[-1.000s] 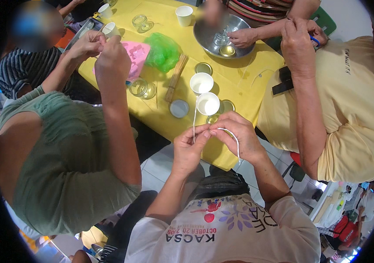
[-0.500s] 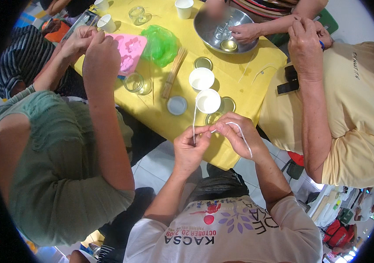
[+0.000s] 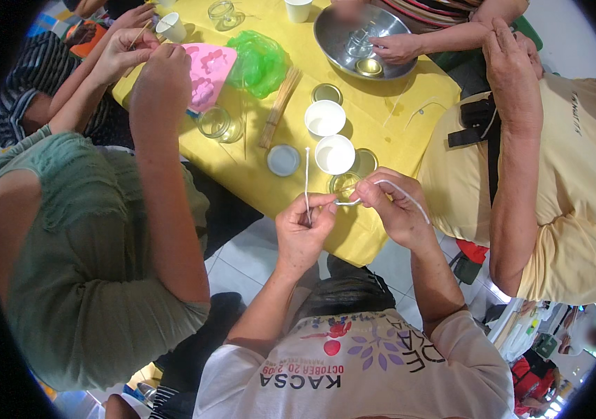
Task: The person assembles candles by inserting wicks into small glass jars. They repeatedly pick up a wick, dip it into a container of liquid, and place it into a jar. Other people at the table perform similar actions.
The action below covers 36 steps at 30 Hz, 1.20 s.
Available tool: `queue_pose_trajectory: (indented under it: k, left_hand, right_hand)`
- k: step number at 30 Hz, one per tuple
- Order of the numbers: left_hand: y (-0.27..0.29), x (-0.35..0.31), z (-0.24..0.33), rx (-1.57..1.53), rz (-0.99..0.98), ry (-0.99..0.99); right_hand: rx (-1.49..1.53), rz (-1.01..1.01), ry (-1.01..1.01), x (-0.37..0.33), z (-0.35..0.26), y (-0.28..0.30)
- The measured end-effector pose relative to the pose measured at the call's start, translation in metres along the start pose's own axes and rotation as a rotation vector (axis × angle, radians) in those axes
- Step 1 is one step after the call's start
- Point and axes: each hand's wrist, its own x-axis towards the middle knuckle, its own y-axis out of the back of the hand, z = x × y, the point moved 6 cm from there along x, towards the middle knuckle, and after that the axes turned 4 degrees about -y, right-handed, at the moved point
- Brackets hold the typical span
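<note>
Cord [image 3: 348, 203], white, pinched in the fingers of the left hand [image 3: 303, 230] and right hand [image 3: 397, 213], which stand slightly apart, forearms [image 3: 270, 300] angled inward; one end rises above the left fingers. Partly hidden behind the right fingers: a round container [image 3: 343, 181]. Beyond both, on the yellow surface [image 3: 389, 105]: two cups [image 3: 335, 155], a white disc [image 3: 283, 160], a stick bundle [image 3: 280, 108].

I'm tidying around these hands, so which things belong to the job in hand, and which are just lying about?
In hand:
- white cord, pinched by both the left hand and right hand

Apparently just lying about, untouched by anyone:
- two nearest white cups
- white lid
- stick bundle
- green plastic bag
</note>
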Motion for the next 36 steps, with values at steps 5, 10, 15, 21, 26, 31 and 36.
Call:
queue_pose_trajectory:
  k: [5,10,15,21,26,31,36]
  left_hand:
    - [0.0,0.0,0.0,-0.031,-0.024,0.018]
    - [0.004,-0.001,0.002,-0.068,-0.017,0.052]
    - [0.004,-0.003,0.003,-0.047,-0.008,0.025]
    - [0.006,-0.003,0.006,-0.006,0.017,0.0]
    - [0.003,-0.003,0.009,-0.012,0.024,0.025]
    - [-0.009,0.0,0.014,0.025,0.03,0.011]
    - [-0.017,0.003,0.024,0.065,0.045,-0.017]
  right_hand:
    - [0.025,0.022,-0.055,0.001,0.003,0.0]
    - [-0.012,0.11,-0.015,0.0,-0.007,0.001]
    - [-0.091,0.109,0.021,-0.003,-0.013,0.002]
    - [-0.147,0.057,-0.004,-0.002,-0.01,0.007]
    - [0.114,0.131,-0.004,-0.005,-0.011,0.015]
    - [0.206,0.154,0.1,-0.004,-0.021,0.026]
    - [0.17,0.076,0.087,-0.005,-0.027,0.038]
